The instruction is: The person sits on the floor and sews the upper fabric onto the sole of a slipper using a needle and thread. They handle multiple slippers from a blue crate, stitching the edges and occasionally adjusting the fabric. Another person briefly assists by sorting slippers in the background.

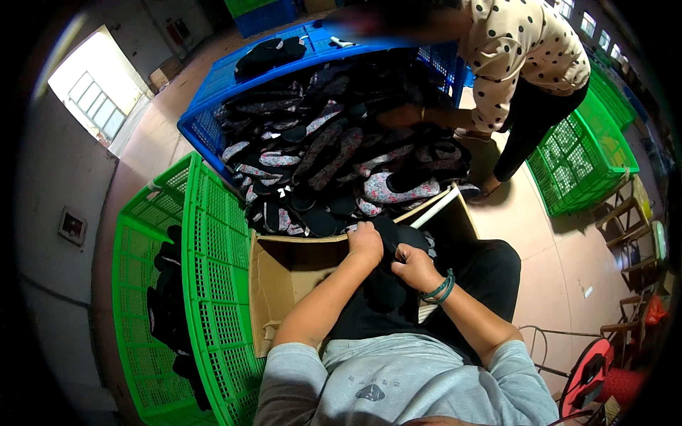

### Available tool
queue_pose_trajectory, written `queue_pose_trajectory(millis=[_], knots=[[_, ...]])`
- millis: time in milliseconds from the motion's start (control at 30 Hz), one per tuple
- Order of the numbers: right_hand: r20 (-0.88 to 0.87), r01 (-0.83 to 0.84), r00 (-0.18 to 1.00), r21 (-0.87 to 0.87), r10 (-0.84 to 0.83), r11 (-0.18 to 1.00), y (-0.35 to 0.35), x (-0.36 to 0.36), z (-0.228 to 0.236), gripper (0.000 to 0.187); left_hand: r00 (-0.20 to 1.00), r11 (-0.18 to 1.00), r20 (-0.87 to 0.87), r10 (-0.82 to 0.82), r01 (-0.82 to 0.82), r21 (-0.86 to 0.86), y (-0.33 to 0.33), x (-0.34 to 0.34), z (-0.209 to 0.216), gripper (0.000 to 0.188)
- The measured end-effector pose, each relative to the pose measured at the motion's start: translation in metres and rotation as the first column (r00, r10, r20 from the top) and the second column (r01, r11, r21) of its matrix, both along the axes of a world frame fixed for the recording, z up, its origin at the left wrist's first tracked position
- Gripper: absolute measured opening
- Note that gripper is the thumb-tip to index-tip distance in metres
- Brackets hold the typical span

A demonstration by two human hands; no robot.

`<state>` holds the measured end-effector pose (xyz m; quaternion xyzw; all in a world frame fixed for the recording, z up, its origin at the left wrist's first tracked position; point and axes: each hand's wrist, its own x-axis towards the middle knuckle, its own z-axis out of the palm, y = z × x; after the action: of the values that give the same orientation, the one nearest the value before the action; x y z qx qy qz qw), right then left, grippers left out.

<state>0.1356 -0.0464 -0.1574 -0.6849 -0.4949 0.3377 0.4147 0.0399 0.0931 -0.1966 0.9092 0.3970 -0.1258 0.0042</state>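
Above my lap, between both hands, is a black slipper (388, 232); its lower part is hard to tell from my dark trousers. My left hand (365, 243) is closed on its left side, fingers curled over the edge. With thumb and bent fingers, my right hand (416, 268) pinches the slipper's right side. A large heap of black slippers with floral linings (320, 145) lies just beyond my hands. Under my left forearm stands an open cardboard box (273, 273).
A blue crate (195, 124) bounds the heap. Green crates (195, 284) stand at my left, with dark slippers (170, 312) inside. Another person (526, 57) in a dotted top bends over the heap, an arm reaching in. At right are a green crate (575, 156) and a red reel (586, 376).
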Motion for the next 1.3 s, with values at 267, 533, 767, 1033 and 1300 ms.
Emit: queue_pose_trajectory(millis=[267, 533, 767, 1033, 1300], knots=[[-0.116, 0.007, 0.993, -0.005, -0.007, 1.0, -0.006, 0.001, -0.011, 0.019, 0.887, 0.986, 0.436, 0.15, -0.103, -0.13, 0.005, -0.022, -0.047, 0.025], [-0.524, -0.004, 0.851, -0.053, -0.024, 0.999, -0.042, 0.01, -0.002, 0.019, 0.699, 0.962, 0.677, 0.229, -0.054, -0.269, -0.027, -0.037, 0.011, 0.028], [-0.704, 0.401, 0.631, -0.061, -0.325, 0.914, -0.049, 0.035, 0.003, 0.03, 0.683, 0.889, 0.66, -0.312, 0.455, -0.05, -0.046, -0.05, 0.088, 0.009], [-0.663, 0.221, 0.728, -0.015, -0.175, 0.975, -0.051, 0.033, -0.013, 0.017, 0.632, 0.798, 0.535, -0.561, 0.586, 0.145, -0.072, -0.062, 0.087, 0.023], [-0.684, 0.325, 0.688, -0.006, -0.241, 0.946, -0.058, 0.026, -0.035, 0.012, 0.642, 0.946, 0.767, 0.005, 0.245, -0.212, -0.116, -0.086, 0.088, 0.022]])
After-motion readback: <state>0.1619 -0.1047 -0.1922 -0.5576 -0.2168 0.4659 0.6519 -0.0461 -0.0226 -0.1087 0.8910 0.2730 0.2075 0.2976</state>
